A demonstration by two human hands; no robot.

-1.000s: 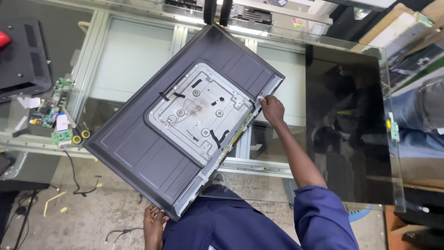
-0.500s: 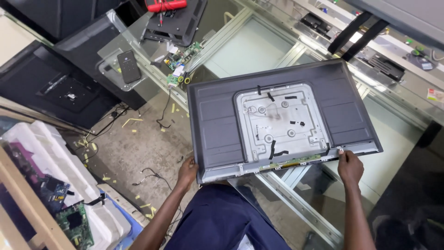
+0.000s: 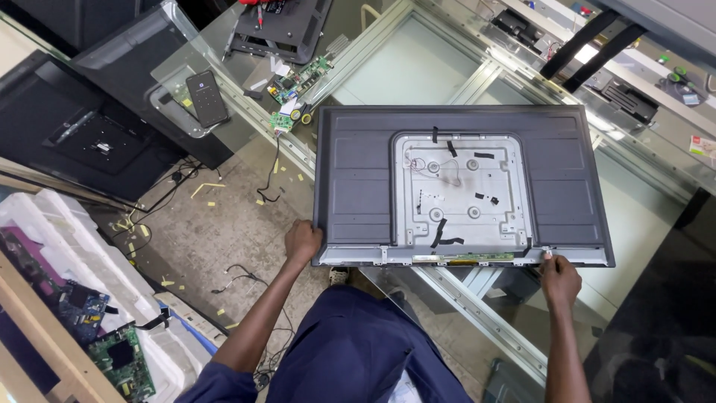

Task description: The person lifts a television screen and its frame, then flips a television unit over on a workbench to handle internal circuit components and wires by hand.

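While the left hand (image 3: 302, 240) grips the grey panel's (image 3: 358, 186) near-left corner, the right hand (image 3: 559, 277) pinches its near edge, rear side up.

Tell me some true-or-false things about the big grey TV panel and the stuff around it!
1. Both hands hold the TV panel by its near edge. True: left hand at one corner, right hand near the other.
2. The panel shows its glass screen side. False: its back faces up, with a metal plate in the middle.
3. A phone lies on the glass table. True.
4. Green circuit boards rest on top of the panel. False: they lie on the table beside it.
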